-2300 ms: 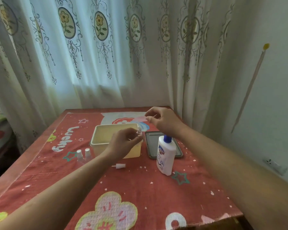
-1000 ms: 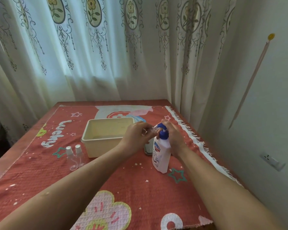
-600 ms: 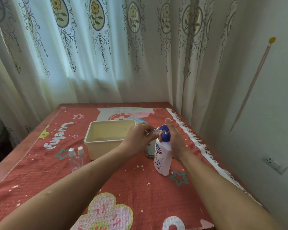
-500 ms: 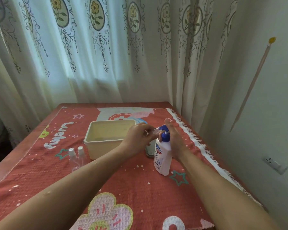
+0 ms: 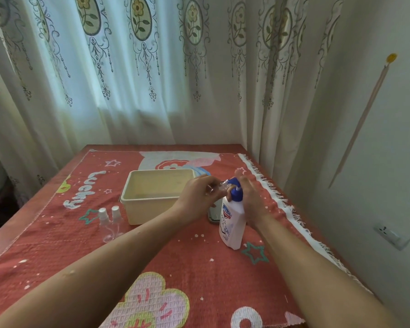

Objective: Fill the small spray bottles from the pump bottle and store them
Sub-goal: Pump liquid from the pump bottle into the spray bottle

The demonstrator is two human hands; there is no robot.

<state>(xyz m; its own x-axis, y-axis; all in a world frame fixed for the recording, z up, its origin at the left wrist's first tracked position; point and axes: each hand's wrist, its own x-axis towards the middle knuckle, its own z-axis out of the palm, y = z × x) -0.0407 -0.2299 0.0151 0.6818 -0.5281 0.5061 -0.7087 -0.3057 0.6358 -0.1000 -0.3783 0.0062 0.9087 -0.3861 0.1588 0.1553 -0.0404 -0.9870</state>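
Both hands moved across red cloth (image 5: 199, 268) from cream tub (image 5: 152, 210) to pump bottle (image 5: 231, 224), upright beside it. Right hand (image 5: 251, 204) against pump head, fingers straight, together. Left hand (image 5: 197, 195) pinches small spray bottle (image 5: 224, 185) at nozzle.

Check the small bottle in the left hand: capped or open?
Open: the small clear bottle in the left hand shows a bare threaded neck, no spray top, tilted toward the blue head of the pump bottle.
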